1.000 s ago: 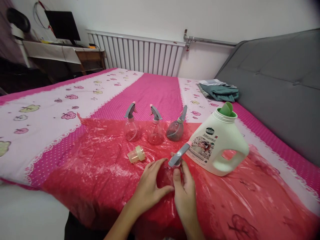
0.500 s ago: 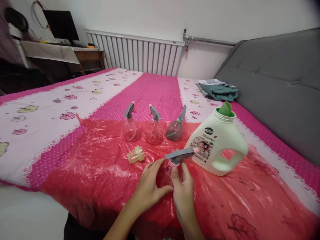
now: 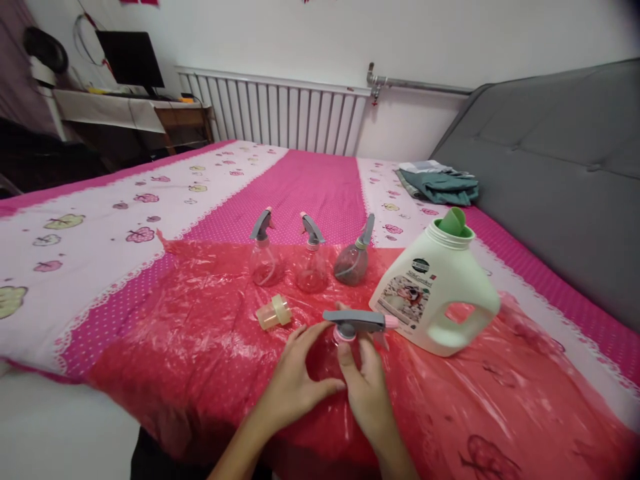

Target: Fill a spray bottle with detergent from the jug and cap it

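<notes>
Between my two hands stands a clear pink spray bottle [image 3: 356, 321] with a grey trigger head and a pink nozzle pointing right. My left hand [image 3: 297, 380] curves around the bottle's left side, thumb toward me. On the other side, my right hand [image 3: 369, 390] grips it just under the collar, its thumb pressed near the neck. Fingers cover much of the bottle body. Beyond the hands lies a yellowish cap [image 3: 274, 313] on its side. To the right stands a pale green detergent jug [image 3: 440, 293], uncapped, with a green spout inside its mouth.
Three more spray bottles stand in a row: a pink one [image 3: 263, 265], another pink one [image 3: 311, 272] and a grey one [image 3: 352, 265]. Red plastic sheeting [image 3: 200, 340] covers the near bed. Folded clothes [image 3: 437, 183] lie by the grey headboard [image 3: 550, 140].
The held spray bottle's trigger head has turned slightly and now lies more level, its nozzle a little lower. Both hands stay around the bottle. The camera view has shifted slightly.
</notes>
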`<state>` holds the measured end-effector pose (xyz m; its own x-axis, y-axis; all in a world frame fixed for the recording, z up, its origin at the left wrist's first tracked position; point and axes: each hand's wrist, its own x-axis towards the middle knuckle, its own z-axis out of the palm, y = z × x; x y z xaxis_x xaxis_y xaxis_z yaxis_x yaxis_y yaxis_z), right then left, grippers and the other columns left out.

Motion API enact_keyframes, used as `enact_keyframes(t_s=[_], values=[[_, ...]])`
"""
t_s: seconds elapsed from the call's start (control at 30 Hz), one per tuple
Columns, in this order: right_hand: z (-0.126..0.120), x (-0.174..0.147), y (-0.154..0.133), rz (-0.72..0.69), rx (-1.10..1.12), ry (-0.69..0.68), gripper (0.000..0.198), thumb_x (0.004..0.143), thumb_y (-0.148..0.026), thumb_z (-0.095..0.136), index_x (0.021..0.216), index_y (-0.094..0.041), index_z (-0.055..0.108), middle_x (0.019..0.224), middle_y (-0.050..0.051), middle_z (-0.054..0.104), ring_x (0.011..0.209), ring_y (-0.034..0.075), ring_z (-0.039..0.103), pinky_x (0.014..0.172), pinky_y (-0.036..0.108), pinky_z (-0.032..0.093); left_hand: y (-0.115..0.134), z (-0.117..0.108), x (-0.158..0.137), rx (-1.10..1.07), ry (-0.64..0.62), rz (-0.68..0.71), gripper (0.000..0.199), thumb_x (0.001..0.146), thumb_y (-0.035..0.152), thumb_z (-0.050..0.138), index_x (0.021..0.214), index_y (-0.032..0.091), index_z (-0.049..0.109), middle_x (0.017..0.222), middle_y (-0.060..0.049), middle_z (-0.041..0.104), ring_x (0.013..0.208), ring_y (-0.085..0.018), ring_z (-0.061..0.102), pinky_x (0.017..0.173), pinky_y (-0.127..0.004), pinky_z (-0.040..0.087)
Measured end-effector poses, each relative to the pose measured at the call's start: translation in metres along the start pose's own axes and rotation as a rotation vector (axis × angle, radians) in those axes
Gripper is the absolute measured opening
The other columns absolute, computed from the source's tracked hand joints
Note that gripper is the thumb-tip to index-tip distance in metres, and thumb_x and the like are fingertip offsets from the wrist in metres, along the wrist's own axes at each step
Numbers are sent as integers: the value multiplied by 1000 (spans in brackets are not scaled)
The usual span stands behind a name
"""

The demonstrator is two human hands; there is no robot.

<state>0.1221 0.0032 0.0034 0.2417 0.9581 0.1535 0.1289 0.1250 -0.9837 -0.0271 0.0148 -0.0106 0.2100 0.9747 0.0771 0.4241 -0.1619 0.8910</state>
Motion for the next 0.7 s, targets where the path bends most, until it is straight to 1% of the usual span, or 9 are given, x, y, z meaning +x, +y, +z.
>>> enact_keyframes(t_s=[0.07, 0.13, 0.23, 0.33, 0.43, 0.53, 0.63, 0.7], values=[[-11, 5, -6, -18, 5, -118, 49, 96, -68, 60, 113, -25, 79, 124, 11, 77, 124, 30, 68, 119, 53, 44, 2, -8, 1, -9, -52, -43, 86, 67, 24, 92, 147, 27, 61, 158, -12, 60, 158, -46, 36, 128, -72, 28], [-19, 8, -9, -23, 0, -162, 49, 97, -68, 60, 111, -26, 80, 121, 10, 78, 122, 30, 69, 117, 52, 47, 4, -11, 1, -13, -77, -51, 88, 65, 26, 94, 147, 26, 61, 158, -13, 59, 159, -47, 34, 129, -73, 24], [-20, 7, -9, -20, -13, -111, 55, 96, -72, 57, 115, -25, 79, 123, 12, 77, 126, 32, 66, 116, 55, 46, 8, -7, 1, -36, -43, -49, 87, 65, 26, 94, 146, 22, 62, 157, -16, 59, 154, -46, 42, 128, -72, 27], [-15, 3, -10, -13, -19, -15, 58, 95, -74, 57, 116, -24, 78, 127, 14, 76, 128, 34, 64, 117, 57, 43, 17, 2, -1, -61, -7, 11, 86, 65, 24, 94, 145, 23, 62, 155, -15, 60, 148, -43, 50, 127, -69, 33], [-14, -3, -15, -10, -8, 46, 56, 95, -74, 58, 112, -24, 78, 122, 14, 77, 119, 32, 69, 110, 51, 50, 31, 4, -4, -67, 5, 85, 82, 69, 21, 92, 144, 27, 60, 153, -12, 61, 145, -39, 53, 126, -65, 36], [-23, -8, -20, -27, 16, 88, 54, 97, -73, 56, 111, -25, 77, 115, 12, 79, 106, 29, 73, 98, 43, 56, 45, 1, -8, -71, -34, 126, 83, 71, 18, 90, 146, 32, 56, 154, -9, 58, 146, -37, 52, 126, -61, 39], [-40, -15, -18, -13, 26, 77, 49, 96, -69, 61, 113, -26, 78, 110, 10, 80, 104, 29, 74, 98, 42, 56, 55, -2, -12, -31, -115, 164, 97, 68, 24, 95, 153, 35, 48, 157, -9, 54, 148, -40, 48, 125, -63, 40], [-50, -19, -16, 5, 24, 8, 48, 94, -66, 66, 119, -27, 77, 107, 9, 81, 107, 31, 74, 99, 42, 56, 57, -4, -15, -5, -139, 181, 103, 66, 27, 96, 156, 35, 45, 158, -10, 53, 148, -42, 48, 124, -65, 40]])
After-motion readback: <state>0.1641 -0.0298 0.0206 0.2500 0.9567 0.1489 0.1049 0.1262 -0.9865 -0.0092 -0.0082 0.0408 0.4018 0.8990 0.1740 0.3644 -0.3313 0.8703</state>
